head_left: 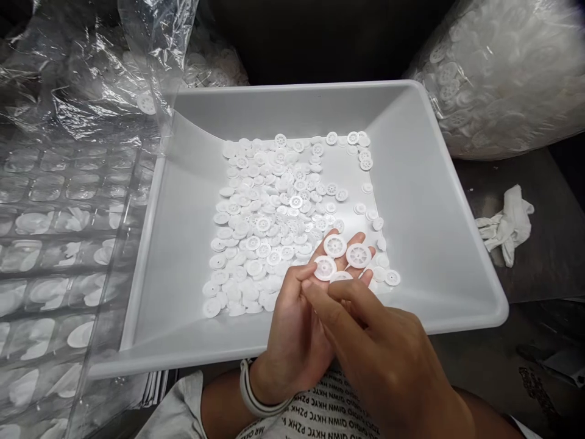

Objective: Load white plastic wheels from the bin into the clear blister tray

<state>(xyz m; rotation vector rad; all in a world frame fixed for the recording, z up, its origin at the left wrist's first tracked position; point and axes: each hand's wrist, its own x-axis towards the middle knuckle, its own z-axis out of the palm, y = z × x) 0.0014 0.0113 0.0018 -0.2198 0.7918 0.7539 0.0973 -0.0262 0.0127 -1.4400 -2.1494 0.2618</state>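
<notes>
My left hand [297,335] is palm up over the front of the grey tub, cradling several round white plastic wheels [359,256] with spoke-like openings. The thumb rests by one wheel [325,268], and others lie along the fingers. My right hand [393,353] reaches across the palm with its fingers bent and close together. Its index fingertip is beside the left thumb. Whatever the right fingers hold, if anything, is hidden behind them. Many more small white wheels [262,224] lie heaped below in the tub, mostly on its left side.
The grey tub [439,244] has a raised rim all round. On the left are clear plastic trays [41,238] with pockets holding white pieces, and crinkled clear film [91,79]. A bulging clear bag of wheels [507,85] stands back right. A white glove [509,222] lies on the right.
</notes>
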